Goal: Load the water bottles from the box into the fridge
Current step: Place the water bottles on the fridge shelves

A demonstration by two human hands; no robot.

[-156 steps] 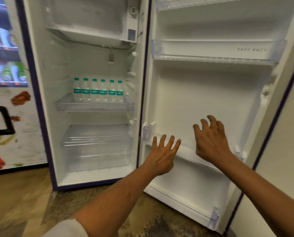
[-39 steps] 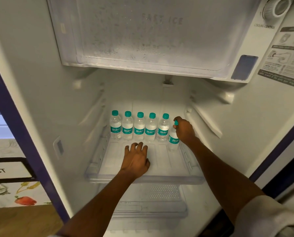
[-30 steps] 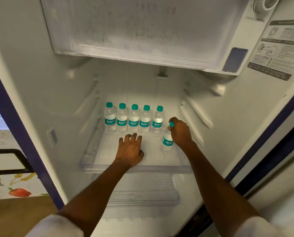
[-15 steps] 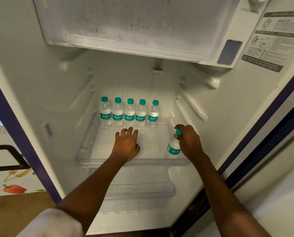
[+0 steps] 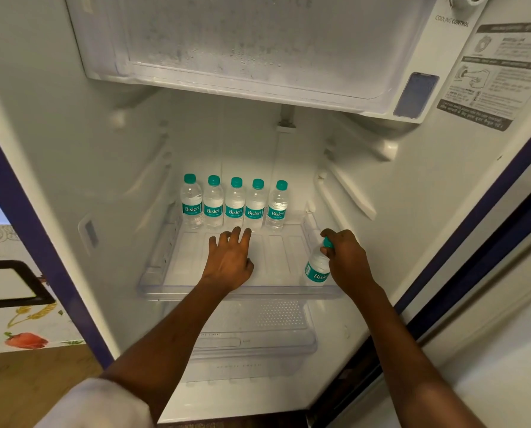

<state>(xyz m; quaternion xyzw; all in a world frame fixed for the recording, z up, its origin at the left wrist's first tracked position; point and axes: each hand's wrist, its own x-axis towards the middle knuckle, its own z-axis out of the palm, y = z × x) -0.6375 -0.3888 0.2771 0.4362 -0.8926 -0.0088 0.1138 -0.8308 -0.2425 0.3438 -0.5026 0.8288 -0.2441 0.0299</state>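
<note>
Our right hand (image 5: 347,257) has its fingers and thumb curled round the neck and teal screw cap of a small clear plastic water bottle (image 5: 315,267). It holds the bottle upright at the front right corner of the clear ribbed plastic shelf tray (image 5: 165,264). A teal label band wraps the bottle's lower body. The tray's front rim hides its base, so we cannot tell whether it rests on the tray floor.

Our left hand (image 5: 230,257) lies palm down near the middle of the tray. Its fingers are straight and slightly spread, and it holds nothing. Its fingertips sit just in front of a row of five matching bottles (image 5: 235,205). These stand upright, shoulder to shoulder, along the tray's back wall towards the left. Each has a round teal cap, ridged clear shoulders and a teal label.

Outward: the tray sits inside the white smooth-walled fridge (image 5: 72,149), whose side walls carry moulded shelf rails. Above hangs a frosted translucent freezer flap (image 5: 252,41), beaded with droplets. Below the tray is a clear plastic crisper drawer (image 5: 252,341) under a lid with a perforated patch. A grey printed instruction sticker (image 5: 499,75) lies on the right wall. A dark purple frame (image 5: 26,227) edges the cabinet. A white fabric sleeve (image 5: 97,406) covers the left upper arm.
</note>
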